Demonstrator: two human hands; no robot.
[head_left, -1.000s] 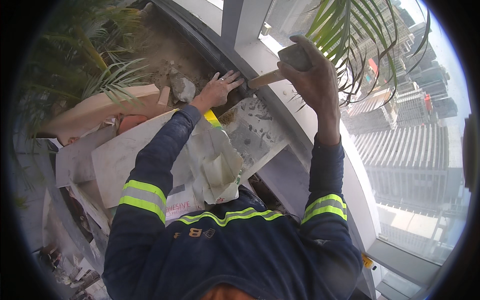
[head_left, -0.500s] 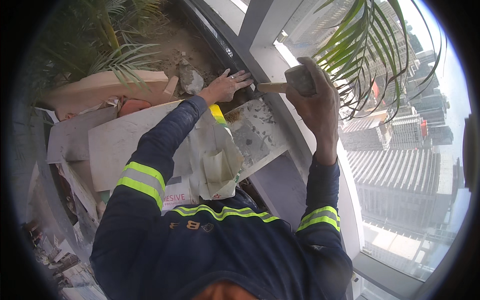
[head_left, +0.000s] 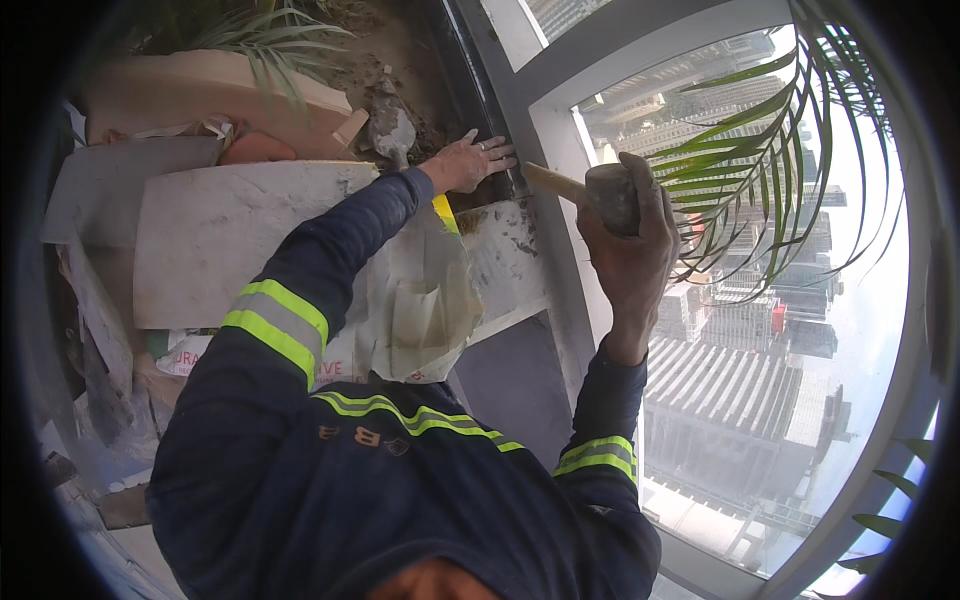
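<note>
My left hand (head_left: 470,160) rests with fingers apart on the black edging strip (head_left: 472,75) of the planting bed, holding nothing visible. My right hand (head_left: 630,250) grips a dark grey block-like piece (head_left: 610,195). A pale wooden shaft (head_left: 555,183) extends leftward from it toward the window sill, close to my left fingertips; I cannot tell whether block and shaft are one tool. A grey lump (head_left: 390,130) lies in the soil just left of my left hand. Below that hand is a smeared pale slab (head_left: 510,250).
Cardboard (head_left: 190,85), pale boards (head_left: 220,240) and crumpled paper sacks (head_left: 410,310) are piled at the left and middle. Palm leaves (head_left: 260,40) overhang the soil (head_left: 350,60). More fronds (head_left: 750,170) hang before a curved, framed window (head_left: 760,400) at the right, with city buildings outside.
My view has shifted, and my right hand with the block sits lower in the picture, beside the frond. My left hand stays spread by the dark strip.
</note>
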